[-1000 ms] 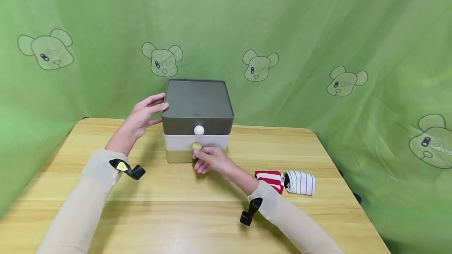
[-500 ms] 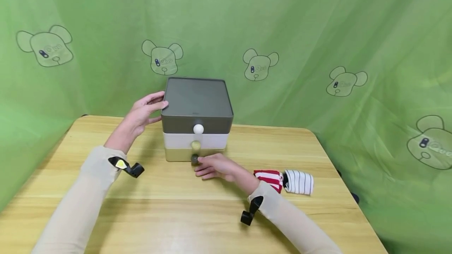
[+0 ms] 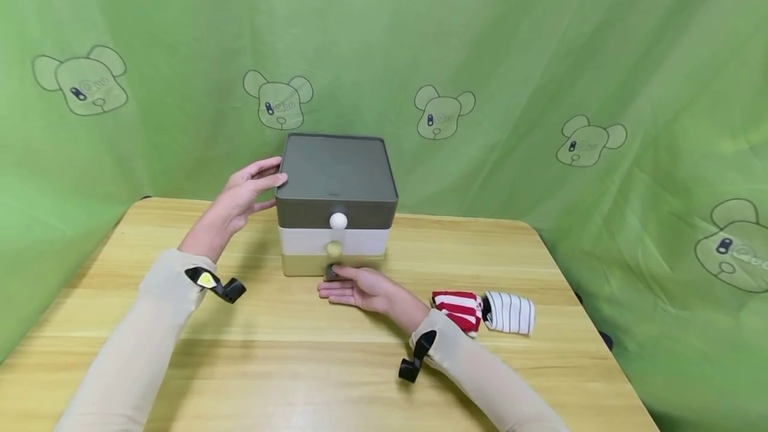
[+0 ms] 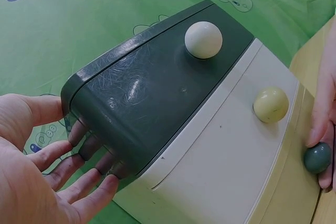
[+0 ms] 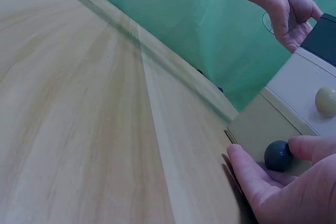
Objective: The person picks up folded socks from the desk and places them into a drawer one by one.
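A three-tier drawer box (image 3: 336,165) stands at the table's back, with dark grey, white and beige tiers. My left hand (image 3: 237,195) rests against its left side, thumb at the top edge; in the left wrist view the fingers (image 4: 89,192) spread along the dark tier's side. My right hand (image 3: 366,289) is at the bottom beige drawer (image 5: 262,119). Its thumb presses the dark knob (image 5: 278,156) and its fingers lie beneath, so the knob sits between them. Above are a pale yellow knob (image 4: 271,104) and a white knob (image 4: 203,40).
A red-and-white striped cloth bundle (image 3: 459,311) and a white rolled cloth with dark stripes (image 3: 510,312) lie side by side near my right forearm. A green curtain (image 3: 360,39) hangs behind the wooden table (image 3: 270,365).
My right hand slid off the dark knob's right side, then dropped lower, palm turned up, with the thumb back on the knob. The left hand stays on the box's side.
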Motion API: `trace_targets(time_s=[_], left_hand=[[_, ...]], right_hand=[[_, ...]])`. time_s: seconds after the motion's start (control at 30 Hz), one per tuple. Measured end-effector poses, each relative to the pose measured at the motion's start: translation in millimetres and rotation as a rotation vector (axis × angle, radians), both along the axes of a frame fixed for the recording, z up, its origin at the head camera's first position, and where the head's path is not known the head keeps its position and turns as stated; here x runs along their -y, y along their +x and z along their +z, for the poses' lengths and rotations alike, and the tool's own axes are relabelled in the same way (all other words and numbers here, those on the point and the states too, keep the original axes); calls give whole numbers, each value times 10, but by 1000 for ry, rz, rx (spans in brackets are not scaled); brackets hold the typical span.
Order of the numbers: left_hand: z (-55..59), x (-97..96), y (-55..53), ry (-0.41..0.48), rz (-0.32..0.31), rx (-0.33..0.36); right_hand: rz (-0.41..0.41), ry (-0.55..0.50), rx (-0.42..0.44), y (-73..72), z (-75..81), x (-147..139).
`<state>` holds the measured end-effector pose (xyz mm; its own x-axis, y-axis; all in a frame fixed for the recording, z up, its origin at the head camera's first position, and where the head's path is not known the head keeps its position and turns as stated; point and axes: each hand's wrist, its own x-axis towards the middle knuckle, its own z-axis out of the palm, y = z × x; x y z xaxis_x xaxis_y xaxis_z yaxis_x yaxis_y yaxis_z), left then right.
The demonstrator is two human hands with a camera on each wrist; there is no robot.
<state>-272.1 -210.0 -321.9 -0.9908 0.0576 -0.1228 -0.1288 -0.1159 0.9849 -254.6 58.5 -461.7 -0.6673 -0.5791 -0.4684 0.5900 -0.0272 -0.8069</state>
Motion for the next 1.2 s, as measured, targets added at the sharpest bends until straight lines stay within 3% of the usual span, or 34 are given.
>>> trace_targets(time_s=[0.47, 0.83, 0.97, 1.2], left_hand=[[-11, -15, -4, 1, -2, 4], [1, 5, -12, -10, 4, 9], [-6, 0, -8, -8, 1, 19], [19, -12, -1, -12, -2, 13]], right_hand=[[-65, 31, -46, 53, -57, -14], [27, 32, -76, 247, -52, -82], [57, 82, -144, 365, -22, -109], [85, 249, -350, 554, 34, -139]])
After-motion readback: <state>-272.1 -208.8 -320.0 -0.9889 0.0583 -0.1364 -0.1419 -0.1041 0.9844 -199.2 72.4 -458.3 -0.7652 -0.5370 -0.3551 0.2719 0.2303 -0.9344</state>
